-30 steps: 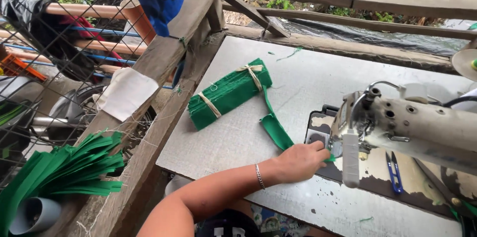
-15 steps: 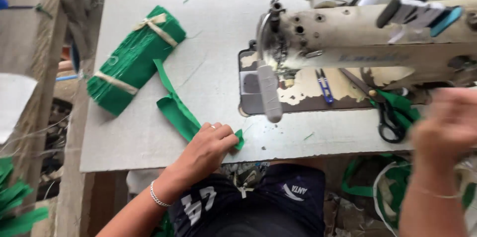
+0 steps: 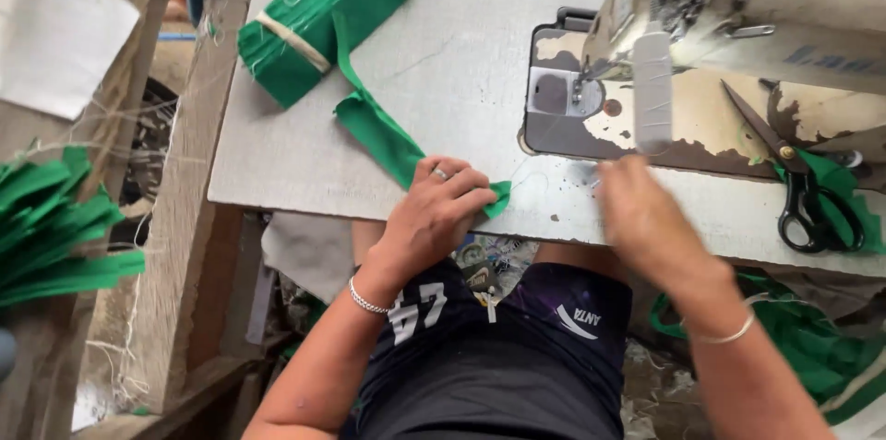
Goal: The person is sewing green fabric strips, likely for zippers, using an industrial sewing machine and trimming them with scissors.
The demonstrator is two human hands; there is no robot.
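My left hand (image 3: 434,214) presses down on the near end of a green fabric strip (image 3: 374,126) at the front edge of the grey table (image 3: 305,163). The strip runs back toward a tied bundle of green strips (image 3: 323,11) at the far left. My right hand (image 3: 646,219) is blurred, hovering over the table's front edge just right of the strip, below the needle area (image 3: 581,89) of the white sewing machine (image 3: 766,6). It holds nothing that I can make out.
Black-handled scissors (image 3: 803,191) lie on the machine bed at the right, on a green scrap. More green strips (image 3: 55,228) hang at the far left beyond a wooden beam (image 3: 185,219). Green fabric (image 3: 821,348) piles below the table at right.
The view has tilted down and closer to the table. My right hand has come in from the right toward the strip's end. My left hand stays on the strip.
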